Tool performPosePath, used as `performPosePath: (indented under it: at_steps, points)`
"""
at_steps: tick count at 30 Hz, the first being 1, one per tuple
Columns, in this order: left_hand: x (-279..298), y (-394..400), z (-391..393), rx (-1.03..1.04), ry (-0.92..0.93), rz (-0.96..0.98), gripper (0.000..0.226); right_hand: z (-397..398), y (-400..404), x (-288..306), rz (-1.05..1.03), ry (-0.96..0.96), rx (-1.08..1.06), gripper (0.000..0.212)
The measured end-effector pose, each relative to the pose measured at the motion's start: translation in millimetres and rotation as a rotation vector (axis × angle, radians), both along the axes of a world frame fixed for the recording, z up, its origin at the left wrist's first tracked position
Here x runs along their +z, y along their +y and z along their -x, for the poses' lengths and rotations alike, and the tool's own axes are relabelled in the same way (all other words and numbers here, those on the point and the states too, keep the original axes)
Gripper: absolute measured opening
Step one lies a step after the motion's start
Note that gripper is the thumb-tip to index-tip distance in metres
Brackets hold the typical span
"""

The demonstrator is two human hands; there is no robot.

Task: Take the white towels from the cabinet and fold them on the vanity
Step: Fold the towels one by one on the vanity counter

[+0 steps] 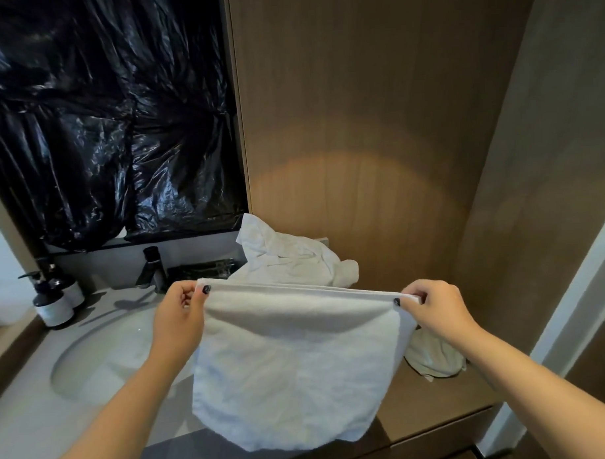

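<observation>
1. A person's two bare forearms reach forward from the bottom of the view, holding a white towel (292, 363) up in the air above the front edge of a bench (23, 434).
2. The left hand (180, 316) pinches the towel's upper left corner, thumb on the near face and fingers curled behind; the thumbnail is painted dark.
3. The right hand (434, 307) pinches the upper right corner in the same way, also with a dark thumbnail.
4. The hands are well apart, so the top edge is stretched straight between them. That edge shows several layers, and the cloth hangs below in a loose curve.
5. Behind the held towel, a crumpled pile of white towels (295, 260) lies on the bench against a wood-panelled wall (376, 123).
6. Another crumpled white cloth (436, 358) lies on the wooden part of the bench, under the right wrist.
7. To the left, an oval sink (103, 353) is set into the pale bench top, with a black faucet (155, 268) behind it.
8. Two dark pump bottles (55, 296) with white labels stand left of the sink.
9. Shiny black plastic sheeting (101, 116) covers the wall above the sink.
</observation>
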State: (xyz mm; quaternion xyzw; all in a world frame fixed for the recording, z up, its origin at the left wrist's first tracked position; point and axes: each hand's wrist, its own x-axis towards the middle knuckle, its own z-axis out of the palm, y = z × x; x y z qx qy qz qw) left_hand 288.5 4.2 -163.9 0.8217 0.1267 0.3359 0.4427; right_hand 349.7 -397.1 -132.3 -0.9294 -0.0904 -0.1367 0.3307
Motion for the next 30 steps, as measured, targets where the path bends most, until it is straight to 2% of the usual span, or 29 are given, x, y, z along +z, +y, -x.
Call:
performPosePath:
  at_steps: [4,11,19,21,25,30]
  points:
    - [-7.9,17.1,9.3,-0.058,0.030,-0.048,0.009,-3.5,17.1,-8.0,0.034,0.008,-0.077,0.017]
    - [-6.1,40.0,8.5,-0.081,0.016,-0.016,0.014,-14.1,51.5,2.7,-0.062,-0.041,-0.123,0.023]
    - [-4.6,74.3,-21.7,0.096,0.026,-0.012,0.026,-43.8,107.4,9.9,-0.550,0.044,-0.214,0.015]
    - [-11.6,81.1,-25.9,0.077,0.062,0.012,0.026,-50.2,119.9,3.6,-0.630,0.076,-0.234,0.015]
    - [-36.4,93.6,-25.9,-0.050,0.219,0.064,0.023,-60.6,129.0,-21.1,-0.617,0.109,-0.198,0.016]
    - [-48.3,97.9,-40.0,-0.038,0.319,0.132,0.018,-86.0,134.7,-44.8,-0.588,0.195,-0.174,0.018]
